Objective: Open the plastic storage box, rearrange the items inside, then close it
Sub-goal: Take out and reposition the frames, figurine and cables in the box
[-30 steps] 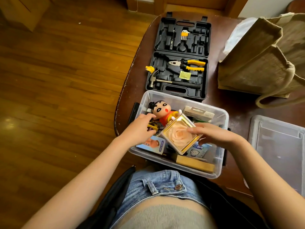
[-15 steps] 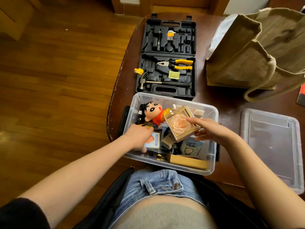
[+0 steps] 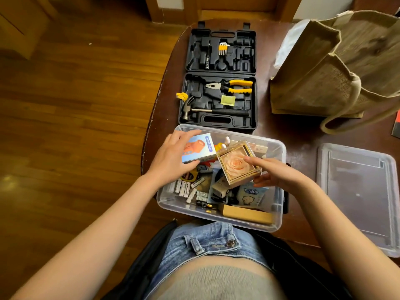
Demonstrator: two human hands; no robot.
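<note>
Held side by side over open plastic storage box (image 3: pixel 279 213) on bench — mini fan carton (image 3: pixel 199 148) gripped in left hand (image 3: pixel 171 161), rose display case (image 3: pixel 237 163) pinched in right hand (image 3: pixel 277 174) — long axes roughly parallel, carton left of case

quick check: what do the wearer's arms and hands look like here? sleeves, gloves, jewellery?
Both forearms are bare up to the frame edge: no sleeves showing. The left hand and right hand wear no gloves, and no rings, watch or bracelets show. Fingers are uncovered; nails are too small to judge.
</note>
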